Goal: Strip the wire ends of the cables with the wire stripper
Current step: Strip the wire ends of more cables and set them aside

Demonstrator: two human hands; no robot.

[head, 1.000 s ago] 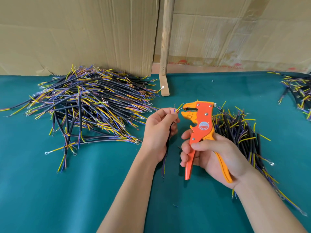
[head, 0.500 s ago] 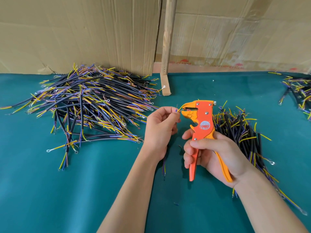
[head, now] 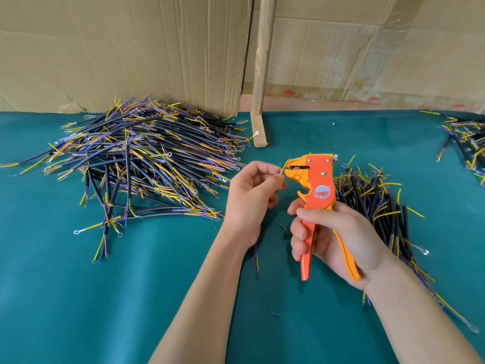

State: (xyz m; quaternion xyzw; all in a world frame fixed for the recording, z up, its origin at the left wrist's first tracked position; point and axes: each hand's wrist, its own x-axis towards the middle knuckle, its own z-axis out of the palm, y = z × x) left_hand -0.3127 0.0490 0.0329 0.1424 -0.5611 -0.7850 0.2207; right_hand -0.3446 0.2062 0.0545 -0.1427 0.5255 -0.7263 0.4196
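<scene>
Orange wire stripper (head: 319, 190) is gripped upright by right hand (head: 334, 239), fingers curled round both handles, above the green table (head: 131, 298). Black cable (head: 256, 254) is pinched in left hand (head: 250, 197); its yellow wire end (head: 284, 166) is set at the stripper's yellow jaws.

A wooden post (head: 262, 69) stands on teal cloth (head: 78, 298) against cardboard sheets (head: 118, 48).

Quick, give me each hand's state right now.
Left hand: pinches a cable, wire end at the stripper's mouth.
Right hand: grips the wire stripper handles.
</scene>
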